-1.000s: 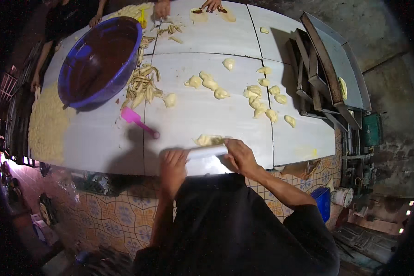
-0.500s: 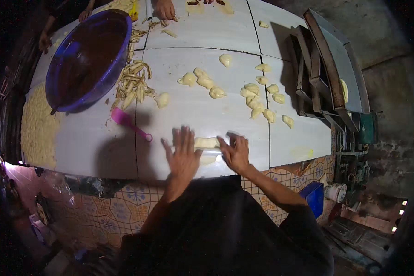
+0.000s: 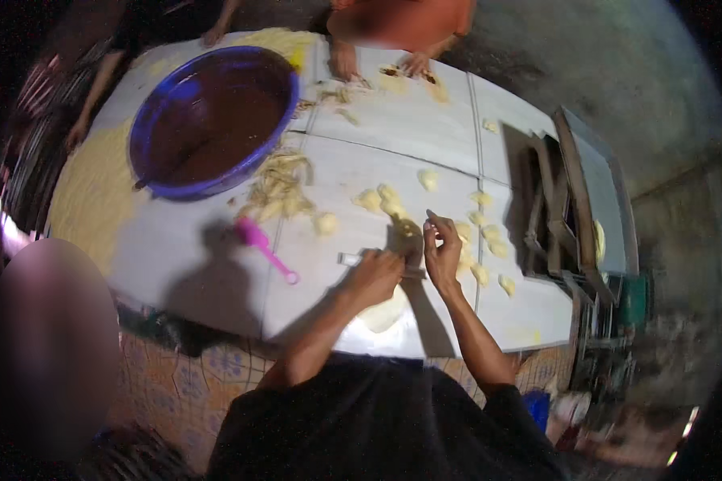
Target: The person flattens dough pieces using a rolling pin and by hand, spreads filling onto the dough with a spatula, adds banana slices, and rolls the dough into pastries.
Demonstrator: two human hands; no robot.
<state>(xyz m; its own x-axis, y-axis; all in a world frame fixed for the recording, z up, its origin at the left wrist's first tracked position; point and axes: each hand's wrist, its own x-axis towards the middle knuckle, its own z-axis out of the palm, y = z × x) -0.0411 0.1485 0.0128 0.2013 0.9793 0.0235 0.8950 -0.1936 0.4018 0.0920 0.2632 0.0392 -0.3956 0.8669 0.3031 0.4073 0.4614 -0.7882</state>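
Observation:
My left hand (image 3: 379,276) is closed around a rolling pin (image 3: 350,259), whose pale end sticks out to the left of my knuckles. Just nearer to me, a thin flattened sheet of dough (image 3: 383,315) lies on the white tabletop. My right hand (image 3: 443,250) is raised above the table beside the far-right dough pieces (image 3: 493,240), off the pin. Its fingers are loosely bent and apart, with nothing visible in them. Beyond my hands sit more pale dough lumps (image 3: 389,200). A pink plastic scraper (image 3: 269,252) rests to the left.
A large blue basin (image 3: 156,183) with brown contents stands far left, near peeled strips (image 3: 277,188) and a spread of yellow dough (image 3: 88,208). Metal trays (image 3: 602,192) lean at the right. Across the table are another person's hands (image 3: 345,62); a further hand (image 3: 78,134) shows at left.
The view has shifted, showing more of the far side. My left hand has gone from lying flat to gripping the rolling pin. My right hand has left the pin and risen.

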